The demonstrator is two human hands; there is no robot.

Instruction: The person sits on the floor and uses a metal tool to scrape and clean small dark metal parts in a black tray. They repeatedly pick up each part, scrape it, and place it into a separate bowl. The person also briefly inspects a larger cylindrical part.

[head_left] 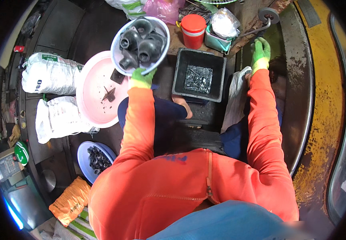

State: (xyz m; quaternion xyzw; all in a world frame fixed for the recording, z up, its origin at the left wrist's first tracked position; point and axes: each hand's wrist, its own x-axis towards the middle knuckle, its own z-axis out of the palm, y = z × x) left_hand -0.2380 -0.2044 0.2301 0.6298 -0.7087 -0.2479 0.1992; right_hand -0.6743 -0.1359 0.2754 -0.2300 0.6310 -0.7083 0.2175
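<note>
My left hand [142, 78], in a green glove, grips the near rim of a pale basin [165, 52]. Several black, flared, funnel-like parts [148, 51] fill this basin, which overlaps the edge of a wide pink basin [85, 82]. Dark scraps and a brown pointed piece [109, 95] lie in the pink one. Off to the right, my right hand [260, 54], also gloved in green, is raised with its fingers apart and nothing in them. Between my hands stands a square black tub [178, 82] with many small metal pins or screws [198, 79] at its bottom.
A red lidded container [193, 30] and a green box with a clear bag [221, 40] stand ahead. A metal crank arm with a round end [269, 15] juts in at far right. White sacks [53, 74] line the left; a blue basin [85, 154] of small black parts sits nearer.
</note>
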